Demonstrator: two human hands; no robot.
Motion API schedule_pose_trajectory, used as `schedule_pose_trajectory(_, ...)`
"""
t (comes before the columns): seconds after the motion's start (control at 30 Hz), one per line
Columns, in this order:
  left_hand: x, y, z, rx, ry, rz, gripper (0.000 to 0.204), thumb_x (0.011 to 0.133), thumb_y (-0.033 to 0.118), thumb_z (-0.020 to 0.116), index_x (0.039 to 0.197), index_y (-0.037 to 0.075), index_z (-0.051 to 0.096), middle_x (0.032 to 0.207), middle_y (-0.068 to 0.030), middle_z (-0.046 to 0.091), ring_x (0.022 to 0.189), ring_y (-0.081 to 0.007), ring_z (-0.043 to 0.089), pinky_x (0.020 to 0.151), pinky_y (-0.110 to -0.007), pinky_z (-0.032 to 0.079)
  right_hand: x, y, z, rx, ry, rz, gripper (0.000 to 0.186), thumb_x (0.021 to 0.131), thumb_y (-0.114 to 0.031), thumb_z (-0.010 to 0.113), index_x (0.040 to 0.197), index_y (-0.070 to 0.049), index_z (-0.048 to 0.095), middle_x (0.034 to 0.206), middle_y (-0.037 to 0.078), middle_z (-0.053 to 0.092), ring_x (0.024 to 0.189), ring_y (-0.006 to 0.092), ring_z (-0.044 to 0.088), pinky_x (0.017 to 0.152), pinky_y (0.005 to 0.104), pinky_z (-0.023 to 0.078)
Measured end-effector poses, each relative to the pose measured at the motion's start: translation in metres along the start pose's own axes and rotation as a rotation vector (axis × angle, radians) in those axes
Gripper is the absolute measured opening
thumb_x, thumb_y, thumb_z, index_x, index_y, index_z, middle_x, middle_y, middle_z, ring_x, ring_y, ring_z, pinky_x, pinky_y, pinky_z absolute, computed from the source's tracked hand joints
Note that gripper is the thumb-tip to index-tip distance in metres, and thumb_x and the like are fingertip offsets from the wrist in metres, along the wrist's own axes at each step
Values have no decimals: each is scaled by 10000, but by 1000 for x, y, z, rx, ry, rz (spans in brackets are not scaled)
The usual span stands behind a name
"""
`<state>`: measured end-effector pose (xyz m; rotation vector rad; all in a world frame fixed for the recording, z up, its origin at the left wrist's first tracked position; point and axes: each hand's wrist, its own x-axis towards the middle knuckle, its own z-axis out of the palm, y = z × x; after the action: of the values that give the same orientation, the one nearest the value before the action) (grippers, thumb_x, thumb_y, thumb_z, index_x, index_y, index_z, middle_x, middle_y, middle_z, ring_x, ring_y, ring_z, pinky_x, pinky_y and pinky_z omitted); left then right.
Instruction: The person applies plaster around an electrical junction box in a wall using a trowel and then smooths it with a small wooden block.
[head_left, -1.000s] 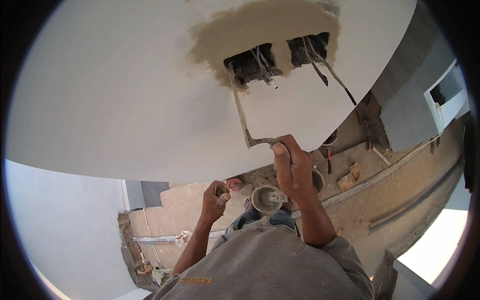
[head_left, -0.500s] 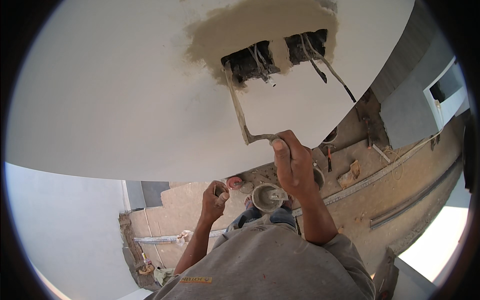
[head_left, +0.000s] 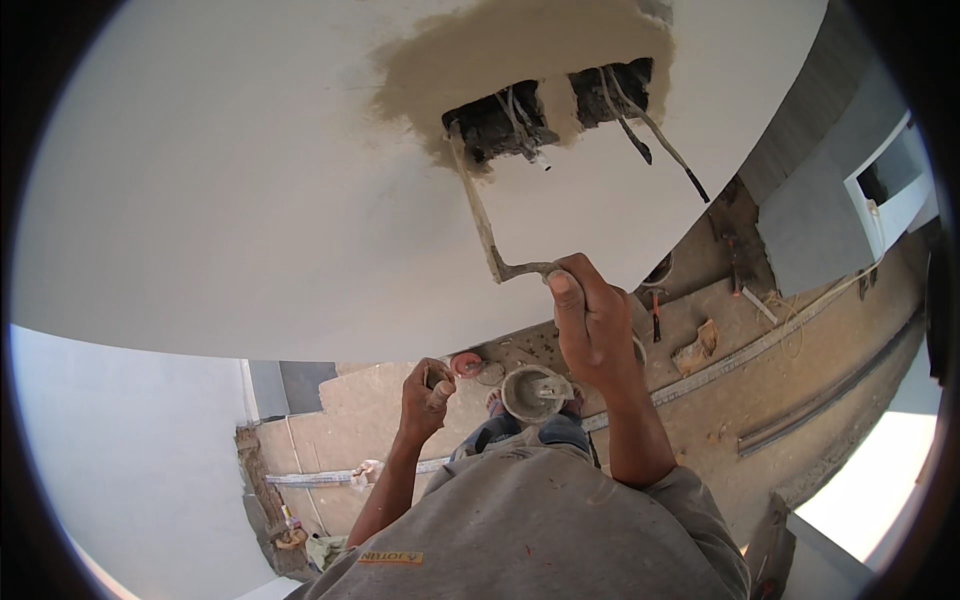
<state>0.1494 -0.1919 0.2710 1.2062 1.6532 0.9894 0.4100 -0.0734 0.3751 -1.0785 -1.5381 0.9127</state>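
Observation:
My right hand (head_left: 592, 325) is wrapped round the handle of a trowel (head_left: 476, 205), its thumb on top. The trowel's narrow, mortar-smeared blade shows nearly edge-on. Its far end reaches the lower left corner of the left wall opening (head_left: 490, 125), where wires hang out. Beside it is a second opening (head_left: 590, 100) with two longer cables (head_left: 655, 130) dangling. Damp tan plaster (head_left: 440, 70) surrounds both openings on the white wall (head_left: 250, 200). My left hand (head_left: 428, 398) is held low before the wall, fingers curled; what they hold, if anything, is hidden.
Between my feet stands a bucket (head_left: 522, 405) with grey mix and a tool in it. A red round object (head_left: 466, 364) lies by the wall. Right of me are a hammer (head_left: 656, 315), a torn bag-like piece (head_left: 696, 346) and a long metal strip (head_left: 740, 360) on the floor.
Almost nothing differs. The trowel's bent shank end and my right hand have shifted very slightly; the blade's far end stays at the same opening corner. My left hand keeps its curled pose.

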Motion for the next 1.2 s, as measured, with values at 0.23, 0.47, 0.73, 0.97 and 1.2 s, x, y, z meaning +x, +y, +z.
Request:
schedule_pose_trajectory(0.23, -1, -5, -3, 1, 9, 3, 763, 718, 764, 655, 898, 29, 559, 751, 27, 533, 670, -69, 458, 599, -239, 399, 0, -5, -5, -3, -8, 21, 181, 1011, -191, 507, 934, -45, 581, 661, 131, 598, 588, 347, 631, 548, 390, 478)
schedule_pose_trajectory(0.47, -3, -5, 0, -18, 0, 37, 751, 739, 759, 635, 894, 29, 558, 746, 19, 539, 670, -75, 469, 601, -236, 400, -3, -7, -11, -16, 18, 30, 213, 1021, -202, 490, 922, -35, 579, 653, 131, 566, 571, 330, 593, 566, 388, 468)
schedule_pose_trajectory(0.73, -5, -3, 3, -80, 0, 6, 661, 802, 672, 681, 901, 27, 575, 734, -6, 579, 655, -66, 519, 586, -231, 426, -34, -6, -42, 174, -60, 179, 308, 1029, -284, 486, 952, -8, 600, 605, 19, 500, 527, 103, 469, 506, 279, 374)
schedule_pose_trajectory(0.97, 5, 39, 27, -163, -41, -43, 500, 949, 509, 613, 978, 10, 611, 707, -24, 601, 455, -43, 445, 396, -200, 380, -84, 53, -45, 507, -459, 423, 550, 1013, -521, 472, 914, 3, 606, 631, 5, 494, 483, 76, 430, 458, 237, 350)
schedule_pose_trajectory(1.2, 6, 69, 27, -858, -225, -166, 452, 1028, 426, 489, 980, -8, 607, 671, -68, 611, 447, -73, 470, 417, -219, 409, -123, 85, 18, 694, -718, 575, 533, 1031, -511, 431, 904, -20, 594, 705, 15, 534, 522, 104, 484, 508, 259, 397)
